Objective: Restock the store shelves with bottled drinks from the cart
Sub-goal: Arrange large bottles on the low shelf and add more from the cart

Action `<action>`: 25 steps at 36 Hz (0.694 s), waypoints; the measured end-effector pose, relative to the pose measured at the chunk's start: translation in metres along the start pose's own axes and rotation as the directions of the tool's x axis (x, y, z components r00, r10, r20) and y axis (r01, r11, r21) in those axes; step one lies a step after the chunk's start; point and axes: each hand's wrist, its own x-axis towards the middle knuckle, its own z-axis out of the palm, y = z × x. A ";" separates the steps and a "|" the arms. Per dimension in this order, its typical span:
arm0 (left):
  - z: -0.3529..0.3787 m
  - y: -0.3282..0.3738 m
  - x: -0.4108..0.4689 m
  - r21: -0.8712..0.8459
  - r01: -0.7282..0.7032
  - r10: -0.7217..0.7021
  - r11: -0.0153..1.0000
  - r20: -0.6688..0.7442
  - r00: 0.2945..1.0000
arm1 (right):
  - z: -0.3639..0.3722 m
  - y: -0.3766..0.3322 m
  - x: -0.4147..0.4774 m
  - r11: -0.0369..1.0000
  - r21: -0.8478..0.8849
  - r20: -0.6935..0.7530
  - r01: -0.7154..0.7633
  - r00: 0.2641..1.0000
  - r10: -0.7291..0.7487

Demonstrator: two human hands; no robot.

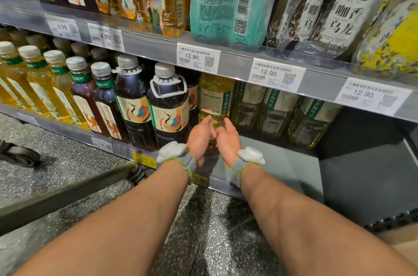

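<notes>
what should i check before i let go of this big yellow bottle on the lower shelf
1. Grip: ok. The left hand and right hand hold the lower part of the yellow bottle from either side.
2. Bottle upright: ok, it looks upright.
3. Base fully on the shelf: cannot tell, the hands hide it.
4. Gap to the dark bottle on the left: cannot tell. They stand close, but contact is not visible.
5. Room on the right: ok, bare shelf shows there.
6. Headroom: cannot tell, the price rail hides the cap.
</notes>
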 end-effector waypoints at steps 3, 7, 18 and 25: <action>0.001 -0.002 -0.001 -0.024 0.000 0.000 1.000 0.032 0.999 | 0.002 -0.001 0.000 0.996 0.078 0.038 -0.041 0.999 0.038; 0.002 -0.001 -0.005 -0.067 0.020 -0.018 0.998 0.024 1.000 | 0.002 -0.002 0.001 0.988 0.116 0.060 -0.097 0.994 0.091; -0.002 0.008 -0.017 -0.056 -0.032 0.025 0.998 -0.115 0.993 | -0.011 -0.011 -0.007 0.996 -0.079 -0.221 -0.034 0.975 0.016; -0.016 0.012 -0.039 0.144 -0.136 0.157 0.980 -0.144 0.977 | -0.013 -0.020 -0.030 0.966 -0.256 -0.145 0.034 0.987 -0.073</action>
